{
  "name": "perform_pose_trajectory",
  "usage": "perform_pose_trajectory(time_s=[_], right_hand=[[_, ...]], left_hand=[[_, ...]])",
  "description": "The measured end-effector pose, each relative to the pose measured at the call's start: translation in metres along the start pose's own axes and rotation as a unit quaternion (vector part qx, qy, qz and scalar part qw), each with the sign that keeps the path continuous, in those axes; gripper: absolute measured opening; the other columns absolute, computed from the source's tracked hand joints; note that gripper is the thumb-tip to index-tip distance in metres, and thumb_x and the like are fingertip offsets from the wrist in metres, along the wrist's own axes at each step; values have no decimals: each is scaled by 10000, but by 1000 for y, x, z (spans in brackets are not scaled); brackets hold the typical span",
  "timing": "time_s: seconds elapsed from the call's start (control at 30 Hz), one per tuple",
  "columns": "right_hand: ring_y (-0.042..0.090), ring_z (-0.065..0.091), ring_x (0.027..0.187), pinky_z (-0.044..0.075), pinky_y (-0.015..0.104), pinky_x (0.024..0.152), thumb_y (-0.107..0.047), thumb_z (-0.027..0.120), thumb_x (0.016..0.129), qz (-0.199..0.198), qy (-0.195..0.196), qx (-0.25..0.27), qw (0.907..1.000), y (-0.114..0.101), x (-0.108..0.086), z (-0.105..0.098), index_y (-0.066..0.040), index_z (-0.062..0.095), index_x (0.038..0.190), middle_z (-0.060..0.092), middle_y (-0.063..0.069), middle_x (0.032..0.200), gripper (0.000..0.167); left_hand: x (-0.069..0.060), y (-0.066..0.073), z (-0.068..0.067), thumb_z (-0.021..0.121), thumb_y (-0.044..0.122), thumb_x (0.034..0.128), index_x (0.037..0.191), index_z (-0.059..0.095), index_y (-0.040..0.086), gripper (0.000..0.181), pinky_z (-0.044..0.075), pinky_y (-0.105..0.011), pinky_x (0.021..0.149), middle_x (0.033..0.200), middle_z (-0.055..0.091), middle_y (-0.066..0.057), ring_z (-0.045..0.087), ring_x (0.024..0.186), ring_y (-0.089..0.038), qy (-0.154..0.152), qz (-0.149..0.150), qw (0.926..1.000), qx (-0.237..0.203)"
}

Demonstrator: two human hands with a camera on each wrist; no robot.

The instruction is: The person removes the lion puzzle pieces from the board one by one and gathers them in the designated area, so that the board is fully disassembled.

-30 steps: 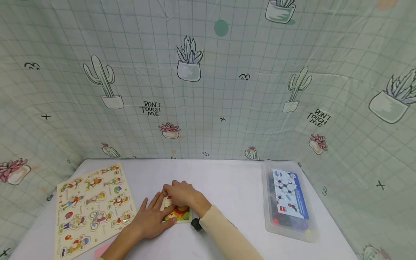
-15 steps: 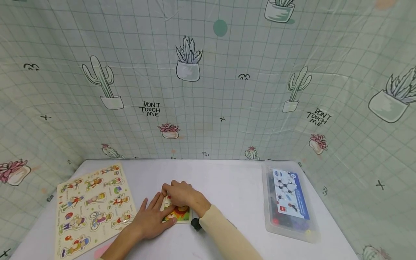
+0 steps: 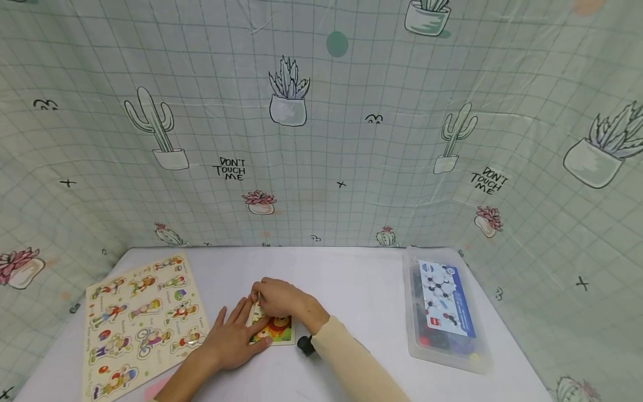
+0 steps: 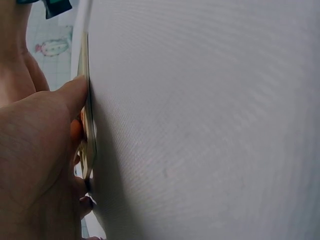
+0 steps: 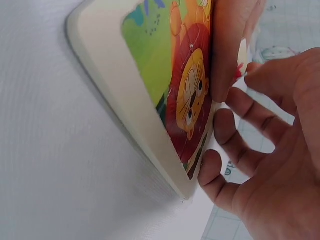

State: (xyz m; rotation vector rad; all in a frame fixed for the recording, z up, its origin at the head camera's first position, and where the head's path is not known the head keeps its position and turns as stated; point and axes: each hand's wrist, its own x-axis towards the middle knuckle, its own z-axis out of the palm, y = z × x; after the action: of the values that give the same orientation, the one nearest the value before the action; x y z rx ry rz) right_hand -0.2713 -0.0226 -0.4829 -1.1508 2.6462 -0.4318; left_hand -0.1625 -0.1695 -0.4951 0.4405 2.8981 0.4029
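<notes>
A small lion picture puzzle [image 3: 282, 330] with a pale wooden border lies at the middle front of the table. My left hand [image 3: 230, 341] rests over its left side, fingers spread and straight; in the left wrist view the thumb touches the board's edge [image 4: 88, 155]. At the puzzle's far edge my right hand [image 3: 281, 298] has curled fingers. In the right wrist view its thumb and forefinger pinch what looks like a small white-and-red puzzle piece [image 5: 242, 59], mostly hidden. The right hand's other fingertips [image 5: 211, 162] are against the board's border.
A large wooden peg-style puzzle board [image 3: 145, 324] with printed figures lies to the left. A clear plastic case [image 3: 447, 357] with a blue label stands at the right. A small black object [image 3: 305, 345] sits by the right sleeve; a pink corner [image 3: 156, 388] shows by the left forearm.
The right hand's fingertips have shifted slightly upward at the puzzle's far edge, and the red bit there no longer shows. The left hand stays put. The head view has moved slightly.
</notes>
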Motion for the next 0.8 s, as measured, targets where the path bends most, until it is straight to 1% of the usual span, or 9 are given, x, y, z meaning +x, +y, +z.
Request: perform_pose_trajectory(time_s=[0.07,0.23,0.3,0.4,0.53,0.67,0.8], right_hand=[[63,505,775,449,190,735,-126,569,995,-97,10,134,9999,1,0,-1,-204,621,986,553,-78,945,94],[55,523,766,449,176,719,-139,640,966,-111,10,474,9988,3,0,-1,-166,641,998,565,-88,906,42],[52,526,758,448,175,707,-146,666,957,-77,23,557,9984,3,0,-1,-156,650,1016,564,-90,883,62],[46,523,735,445,170,690,-150,683,955,-16,49,656,9978,3,-1,-1,-137,653,1085,563,-88,858,134],[29,529,716,454,157,676,-149,694,953,110,94,899,9958,2,-3,1,-101,665,1145,585,-84,854,201],[15,532,733,459,143,689,-157,703,952,218,132,1009,9946,3,-5,1,-91,702,1126,613,-81,874,186],[17,530,746,459,146,702,-152,711,950,234,187,1159,9928,2,-7,-1,-93,713,1104,619,-76,875,165]], left_hand=[[0,0,0,493,611,986,1491,518,259,616,140,-741,1110,1635,228,-234,172,1521,-408,12,8,10000,-14],[1,0,1,494,602,990,1497,505,274,604,133,-733,1120,1643,212,-222,163,1526,-401,18,-4,10000,7],[1,0,1,490,603,991,1501,499,284,602,130,-729,1123,1646,207,-219,160,1528,-397,10,-17,10000,34],[1,-1,1,485,608,992,1502,498,281,606,128,-737,1118,1644,204,-228,162,1525,-406,-6,-13,10000,28],[0,-2,2,491,602,992,1506,492,278,607,122,-739,1117,1652,178,-223,153,1527,-409,-28,-22,10000,-4],[0,-1,1,490,596,995,1512,481,277,608,121,-738,1119,1661,159,-209,146,1528,-408,-2,12,10000,-26],[0,0,0,492,596,994,1508,492,271,608,117,-744,1115,1653,178,-224,154,1523,-419,36,41,10000,-76]])
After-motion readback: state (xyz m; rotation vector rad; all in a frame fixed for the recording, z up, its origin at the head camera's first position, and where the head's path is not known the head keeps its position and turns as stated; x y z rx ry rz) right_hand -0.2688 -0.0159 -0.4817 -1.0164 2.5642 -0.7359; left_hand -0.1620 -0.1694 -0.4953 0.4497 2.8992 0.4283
